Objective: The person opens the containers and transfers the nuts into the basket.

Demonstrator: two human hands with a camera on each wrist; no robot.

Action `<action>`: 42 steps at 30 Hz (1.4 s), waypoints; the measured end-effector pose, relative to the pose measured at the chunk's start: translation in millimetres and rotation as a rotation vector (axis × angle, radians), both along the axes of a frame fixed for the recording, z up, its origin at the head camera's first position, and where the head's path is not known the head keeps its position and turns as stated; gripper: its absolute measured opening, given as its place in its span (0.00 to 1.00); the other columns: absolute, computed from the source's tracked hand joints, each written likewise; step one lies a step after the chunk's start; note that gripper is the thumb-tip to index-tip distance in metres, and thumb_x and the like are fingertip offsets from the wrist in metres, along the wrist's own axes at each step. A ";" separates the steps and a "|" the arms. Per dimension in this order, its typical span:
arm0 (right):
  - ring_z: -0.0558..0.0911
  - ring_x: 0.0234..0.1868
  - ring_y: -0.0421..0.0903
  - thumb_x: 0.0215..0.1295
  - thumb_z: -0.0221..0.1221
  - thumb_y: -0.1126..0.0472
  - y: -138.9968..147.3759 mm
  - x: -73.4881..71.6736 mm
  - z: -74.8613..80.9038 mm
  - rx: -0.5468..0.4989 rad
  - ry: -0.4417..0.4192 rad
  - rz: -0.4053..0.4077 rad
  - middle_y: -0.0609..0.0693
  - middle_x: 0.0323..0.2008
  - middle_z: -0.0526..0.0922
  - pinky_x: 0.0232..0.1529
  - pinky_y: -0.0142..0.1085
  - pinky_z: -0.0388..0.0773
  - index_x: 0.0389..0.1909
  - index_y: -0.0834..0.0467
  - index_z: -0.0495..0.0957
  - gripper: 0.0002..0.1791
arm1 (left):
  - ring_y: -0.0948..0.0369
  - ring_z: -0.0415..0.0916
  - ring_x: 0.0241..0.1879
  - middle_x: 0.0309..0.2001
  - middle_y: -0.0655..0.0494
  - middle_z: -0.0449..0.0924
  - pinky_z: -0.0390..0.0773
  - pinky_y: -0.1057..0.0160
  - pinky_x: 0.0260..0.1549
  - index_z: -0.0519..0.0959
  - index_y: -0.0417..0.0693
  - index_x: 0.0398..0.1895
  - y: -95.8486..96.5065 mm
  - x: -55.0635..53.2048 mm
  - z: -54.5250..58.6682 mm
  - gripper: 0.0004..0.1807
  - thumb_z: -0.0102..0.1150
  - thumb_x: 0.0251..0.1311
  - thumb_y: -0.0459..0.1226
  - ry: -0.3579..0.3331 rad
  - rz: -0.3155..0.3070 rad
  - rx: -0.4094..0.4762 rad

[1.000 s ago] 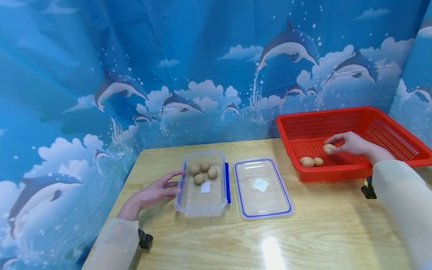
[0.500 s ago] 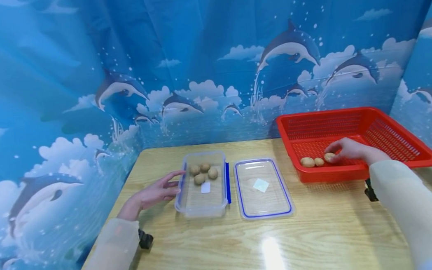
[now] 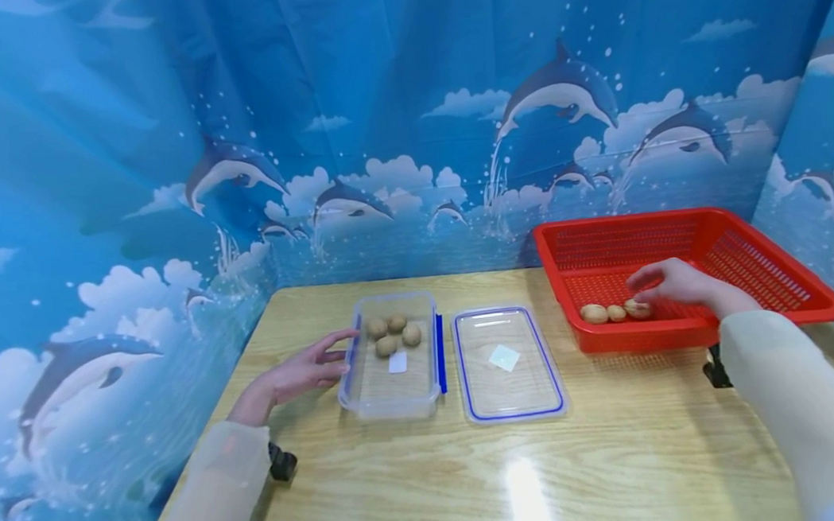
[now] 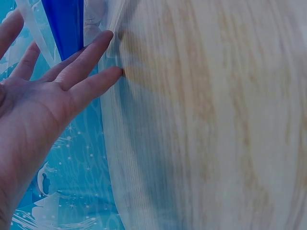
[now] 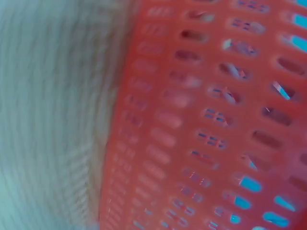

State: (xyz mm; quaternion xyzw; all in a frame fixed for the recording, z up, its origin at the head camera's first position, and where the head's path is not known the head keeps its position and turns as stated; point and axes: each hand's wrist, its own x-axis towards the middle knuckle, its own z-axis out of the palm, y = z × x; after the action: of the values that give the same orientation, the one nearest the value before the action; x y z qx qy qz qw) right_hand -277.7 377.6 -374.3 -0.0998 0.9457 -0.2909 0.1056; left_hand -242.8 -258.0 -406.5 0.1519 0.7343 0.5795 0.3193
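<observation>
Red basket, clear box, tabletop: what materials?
Red basket: probably molded plastic, slight sheen; uniform color, slotted walls.
Clear box: likely rigid plastic, smooth; see-through walls.
Tabletop: wood or wood-look laminate, can't tell which; pale grain, glossy glare patch.

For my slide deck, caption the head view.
Left hand at a clear container holding four brown rounded items; right hand in a red basket with three more.

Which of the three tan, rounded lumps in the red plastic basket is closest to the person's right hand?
The rightmost tan, rounded lump in the red plastic basket, just by the right hand; the other two lie farther left.
</observation>
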 end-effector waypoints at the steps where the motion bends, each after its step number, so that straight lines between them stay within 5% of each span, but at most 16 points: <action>1: 0.72 0.53 0.66 0.63 0.64 0.59 -0.9 1.0 2.2 -0.012 0.013 -0.003 0.70 0.53 0.76 0.49 0.58 0.75 0.58 0.72 0.73 0.27 | 0.41 0.42 0.73 0.75 0.33 0.39 0.57 0.43 0.65 0.45 0.53 0.78 0.0 -0.2 -0.3 0.37 0.51 0.72 0.35 0.002 -0.002 0.002; 12: 0.75 0.54 0.61 0.65 0.63 0.58 -36.3 12.1 38.1 -0.130 0.106 0.004 0.67 0.57 0.75 0.51 0.56 0.76 0.60 0.66 0.73 0.25 | 0.41 0.43 0.72 0.74 0.33 0.40 0.58 0.44 0.65 0.45 0.53 0.78 -0.1 -1.3 -0.5 0.38 0.51 0.72 0.36 0.002 -0.003 -0.004; 24: 0.78 0.52 0.56 0.64 0.64 0.59 -100.8 22.9 58.6 -0.235 0.137 0.143 0.61 0.55 0.79 0.47 0.46 0.80 0.60 0.62 0.75 0.24 | 0.41 0.42 0.73 0.75 0.34 0.39 0.57 0.44 0.66 0.45 0.54 0.78 -0.1 -2.1 -1.4 0.38 0.52 0.71 0.37 0.003 -0.001 -0.018; 42: 0.81 0.48 0.50 0.65 0.63 0.63 -206.4 15.0 53.6 -0.372 0.107 0.427 0.56 0.52 0.81 0.50 0.42 0.79 0.59 0.62 0.76 0.21 | 0.41 0.43 0.73 0.75 0.34 0.40 0.57 0.44 0.66 0.46 0.54 0.78 1.0 -0.8 -0.3 0.36 0.50 0.72 0.34 -0.004 0.011 -0.011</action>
State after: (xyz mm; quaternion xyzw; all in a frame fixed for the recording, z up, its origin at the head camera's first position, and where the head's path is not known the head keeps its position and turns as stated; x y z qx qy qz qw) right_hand -262.7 171.1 -320.7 -0.3296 0.8379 -0.4249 0.0942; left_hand -243.6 -257.0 -406.8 0.1452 0.7376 0.5776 0.3183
